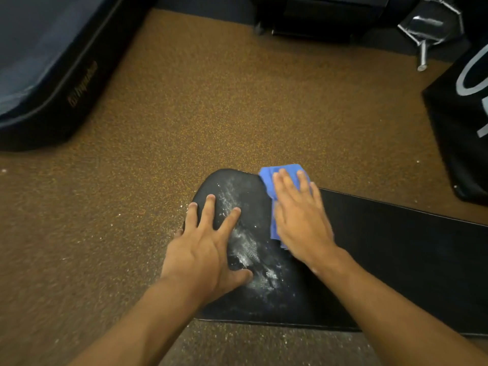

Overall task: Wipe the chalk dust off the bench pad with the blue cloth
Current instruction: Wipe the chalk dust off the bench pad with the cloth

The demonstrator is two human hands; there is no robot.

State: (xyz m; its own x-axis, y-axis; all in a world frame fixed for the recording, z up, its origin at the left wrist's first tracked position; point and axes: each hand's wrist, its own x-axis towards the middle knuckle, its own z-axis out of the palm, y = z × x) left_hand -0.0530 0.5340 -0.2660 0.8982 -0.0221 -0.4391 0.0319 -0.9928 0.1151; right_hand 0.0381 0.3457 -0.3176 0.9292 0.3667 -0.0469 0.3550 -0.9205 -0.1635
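The soft, limp blue cloth [274,180] lies on the bench pad [383,260] beside the chalk dust [245,247], pressed under the flat-fingered right hand [301,215], seemingly mid-stroke, while the spread left hand [203,249] steadies the pad's end.

A dark mat [39,75], a black bag [464,128] and chrome bars [427,25] border the speckled floor [224,107].

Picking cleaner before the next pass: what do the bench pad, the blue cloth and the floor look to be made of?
Bench pad: likely vinyl or a similar leather-look cover, black with a dull sheen and a piped edge; chalk dust sits on top as white smears.
Blue cloth: soft woven or microfiber fabric, matte and creased, under the flat right hand.
Floor: probably speckled rubber flooring, brown with a grainy fleck.
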